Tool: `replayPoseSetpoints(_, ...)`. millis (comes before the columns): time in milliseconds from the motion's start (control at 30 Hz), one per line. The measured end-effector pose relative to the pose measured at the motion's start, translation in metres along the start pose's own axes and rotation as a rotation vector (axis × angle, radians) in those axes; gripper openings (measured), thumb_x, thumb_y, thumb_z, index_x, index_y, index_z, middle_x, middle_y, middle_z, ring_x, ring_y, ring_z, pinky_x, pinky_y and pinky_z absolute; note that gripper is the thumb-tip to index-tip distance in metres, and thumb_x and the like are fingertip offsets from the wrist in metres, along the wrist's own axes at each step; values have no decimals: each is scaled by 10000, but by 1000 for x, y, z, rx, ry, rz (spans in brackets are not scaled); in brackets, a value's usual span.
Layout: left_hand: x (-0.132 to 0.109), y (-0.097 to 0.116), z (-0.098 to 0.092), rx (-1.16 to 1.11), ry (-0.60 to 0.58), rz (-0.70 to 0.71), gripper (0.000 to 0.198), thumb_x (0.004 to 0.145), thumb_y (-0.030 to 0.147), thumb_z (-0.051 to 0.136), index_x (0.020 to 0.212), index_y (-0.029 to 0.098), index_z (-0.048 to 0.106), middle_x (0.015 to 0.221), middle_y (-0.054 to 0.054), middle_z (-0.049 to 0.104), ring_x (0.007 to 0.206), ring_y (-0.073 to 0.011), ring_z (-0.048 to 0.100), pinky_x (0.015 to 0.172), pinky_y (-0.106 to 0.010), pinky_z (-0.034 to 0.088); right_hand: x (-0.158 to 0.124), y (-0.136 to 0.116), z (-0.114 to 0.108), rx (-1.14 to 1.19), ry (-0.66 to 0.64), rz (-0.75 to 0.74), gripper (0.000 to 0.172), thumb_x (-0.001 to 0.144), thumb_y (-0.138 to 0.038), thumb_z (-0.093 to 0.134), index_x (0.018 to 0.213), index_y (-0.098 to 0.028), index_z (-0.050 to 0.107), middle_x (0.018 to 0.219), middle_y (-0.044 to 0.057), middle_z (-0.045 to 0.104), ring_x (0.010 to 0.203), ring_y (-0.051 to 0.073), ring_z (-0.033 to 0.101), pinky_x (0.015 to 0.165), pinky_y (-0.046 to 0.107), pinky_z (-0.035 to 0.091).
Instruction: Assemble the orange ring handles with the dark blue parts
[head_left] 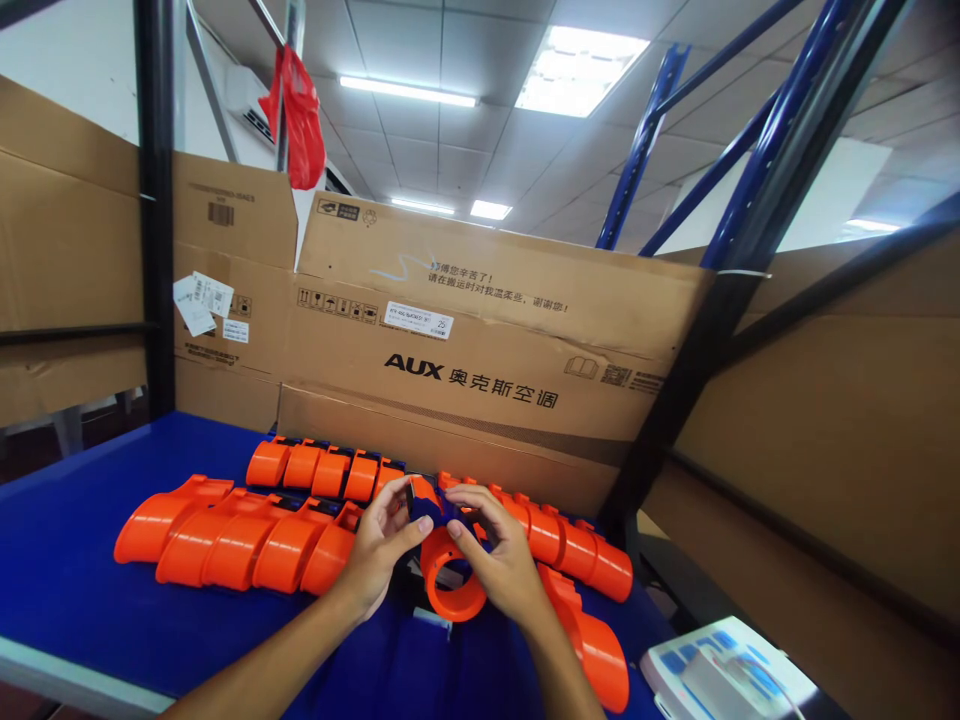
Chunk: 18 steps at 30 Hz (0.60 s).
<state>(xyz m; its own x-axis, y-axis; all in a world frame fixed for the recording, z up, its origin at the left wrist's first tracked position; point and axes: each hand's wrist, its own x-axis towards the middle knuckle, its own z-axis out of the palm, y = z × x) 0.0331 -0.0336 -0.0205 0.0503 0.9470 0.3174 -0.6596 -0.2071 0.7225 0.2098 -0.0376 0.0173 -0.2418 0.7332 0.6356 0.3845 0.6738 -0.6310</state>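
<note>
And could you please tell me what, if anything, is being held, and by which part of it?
The left hand and right hand hold a glossy orange, ring-shaped piece by its dark blue upper part, above the ring.

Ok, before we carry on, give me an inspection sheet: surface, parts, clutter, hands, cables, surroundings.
Surface: blue tabletop, visible around the parts.
Job's things: orange ring piece with a dark blue section, held up; more orange parts in rows to both sides.
Clutter: white device with blue markings, lower right.
Hands: left hand and right hand both hold the ring piece.
Cables: apparently one thin pale cord over the device.
Surroundings: printed cardboard behind, metal posts, red bag, ceiling lights.
</note>
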Motion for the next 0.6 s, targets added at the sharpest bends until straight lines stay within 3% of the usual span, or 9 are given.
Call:
replayPoseSetpoints(300, -1, 1, -4, 25, -35, 33, 615, 685, 256, 869, 1260, 234, 650, 1359, -109, 648, 1326, -315, 539, 1111, -403, 417, -6, 6, 2, -123, -11, 7, 455, 916, -445, 642, 1329, -266, 578, 1254, 104, 689, 1132, 310, 656, 970, 463, 523)
replayPoseSetpoints(500, -4, 2, -5, 79, -150, 129, 615, 764, 318, 809, 1339, 249, 601, 1468, -104, 560, 1407, -315, 443, 1175, -409, 323, -9, 2, -4, -377, 27, -178, 693, 779, -495, 801, 1394, -304, 545, 1251, 115, 657, 1143, 347, 609, 992, 513, 478)
replayPoseSetpoints(600, -5, 4, -3, 145, -142, 120, 666, 759, 315, 816, 1370, 264, 558, 1428, -93, 583, 1355, -308, 495, 1151, -402, 347, -8, 1, -5, -488, 78, -275, 733, 772, -479, 817, 1429, -332, 525, 1178, 116, 646, 1064, 334, 609, 932, 522, 485)
